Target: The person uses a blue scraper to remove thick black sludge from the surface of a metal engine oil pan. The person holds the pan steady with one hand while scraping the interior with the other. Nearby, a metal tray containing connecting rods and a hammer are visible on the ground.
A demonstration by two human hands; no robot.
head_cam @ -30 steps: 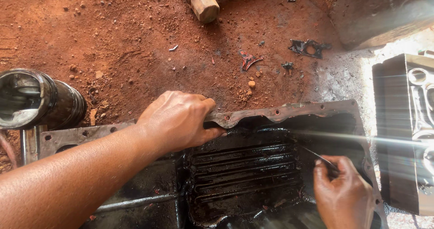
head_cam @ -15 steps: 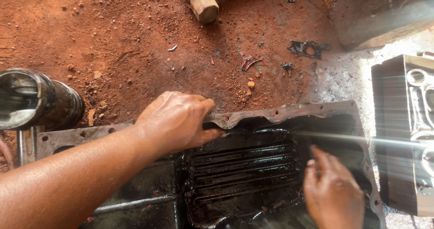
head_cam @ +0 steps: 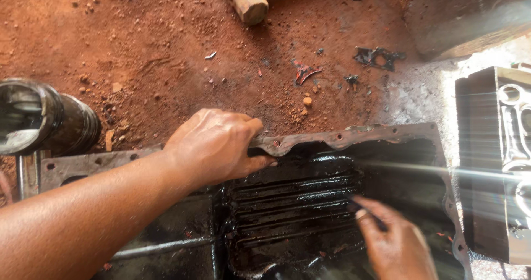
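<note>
Left hand: the left hand is laid over the far rim of the oil pan. The rim is gripped by the curled fingers.
Right hand: the right hand is seen low inside the pan. A thin dark tool is pinched between its fingers. What kind of tool it is cannot be told.
Oil pan: a wide metal pan, set on the red dirt ground. The inside is coated with black, shiny grease. Ridges are seen across its floor. Small holes are seen along its rusty rim.
Metal cylinder: a round, dark metal cylinder is laid on its side at the left, just beside the pan's end.
Wooden block: a wooden block is seen at the top, well apart from the pan.
Scraps: small dark scraps are scattered on the dirt beyond the rim.
Engine part: a big grey engine part is placed at the right, near the pan.
</note>
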